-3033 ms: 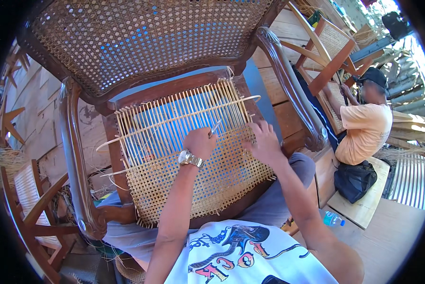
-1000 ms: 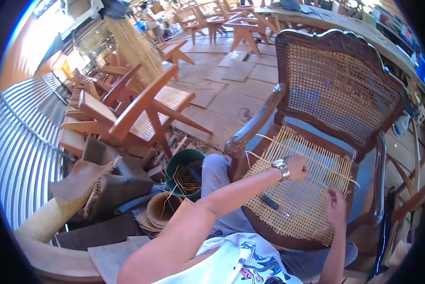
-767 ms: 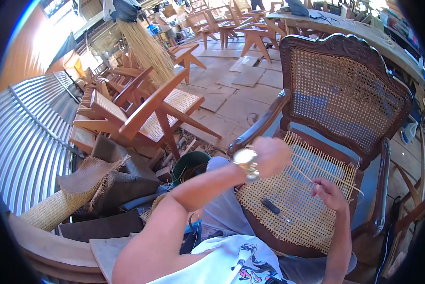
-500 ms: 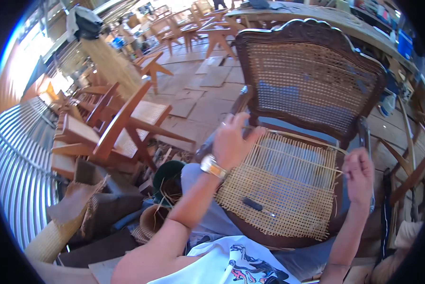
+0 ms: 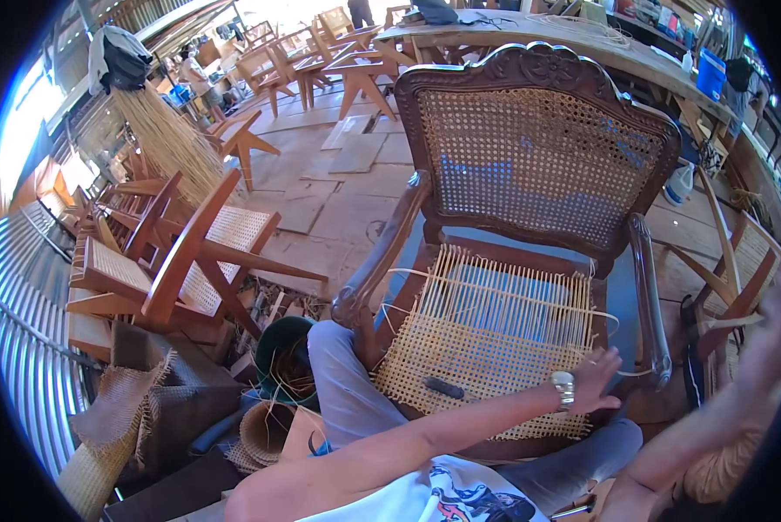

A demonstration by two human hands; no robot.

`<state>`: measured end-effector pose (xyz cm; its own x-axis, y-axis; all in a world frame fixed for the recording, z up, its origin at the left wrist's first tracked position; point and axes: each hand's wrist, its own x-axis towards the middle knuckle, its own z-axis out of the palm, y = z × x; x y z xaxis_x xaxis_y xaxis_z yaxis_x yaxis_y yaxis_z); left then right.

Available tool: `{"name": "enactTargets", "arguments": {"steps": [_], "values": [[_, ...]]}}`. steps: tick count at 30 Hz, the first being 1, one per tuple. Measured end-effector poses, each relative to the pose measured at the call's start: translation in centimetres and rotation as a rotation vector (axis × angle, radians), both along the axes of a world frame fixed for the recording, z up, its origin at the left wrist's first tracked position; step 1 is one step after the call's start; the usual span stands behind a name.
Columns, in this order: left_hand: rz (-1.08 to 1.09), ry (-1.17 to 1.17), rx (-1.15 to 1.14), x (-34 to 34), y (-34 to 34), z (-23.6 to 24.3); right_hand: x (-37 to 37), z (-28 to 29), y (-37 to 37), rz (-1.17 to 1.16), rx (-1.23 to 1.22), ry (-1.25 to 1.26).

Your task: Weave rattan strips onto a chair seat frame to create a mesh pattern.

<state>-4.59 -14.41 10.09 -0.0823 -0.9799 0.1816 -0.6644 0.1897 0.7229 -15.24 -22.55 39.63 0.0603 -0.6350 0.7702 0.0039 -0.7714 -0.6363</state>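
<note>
A carved dark-wood armchair stands in front of me, its cane seat part woven. The front of the seat is close mesh; toward the back, long strands run mostly front to back with a few crossing. Loose cane ends loop out at both sides. My left hand, with a metal watch, reaches across the seat's right front corner, fingers spread, beside a loose strand. At the far right my right hand is raised and blurred; its fingers are unclear. A small dark-handled tool lies on the mesh.
Wooden chairs with cane seats are stacked at left. Nearer are a dark green bucket with cane scraps and rolled woven sheets. Another wooden chair stands at right. A long table and a distant person are behind.
My left hand has moved from the seat's back left to its front right corner. My right hand has swung from the seat's right edge out to the far right. The view has shifted slightly.
</note>
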Motion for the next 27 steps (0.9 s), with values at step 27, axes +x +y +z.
{"name": "enactTargets", "arguments": {"steps": [27], "values": [[-0.172,1.205,-0.412,5.0,15.8,29.3,7.8,-29.0,-2.9,0.271,0.202,0.661]]}}
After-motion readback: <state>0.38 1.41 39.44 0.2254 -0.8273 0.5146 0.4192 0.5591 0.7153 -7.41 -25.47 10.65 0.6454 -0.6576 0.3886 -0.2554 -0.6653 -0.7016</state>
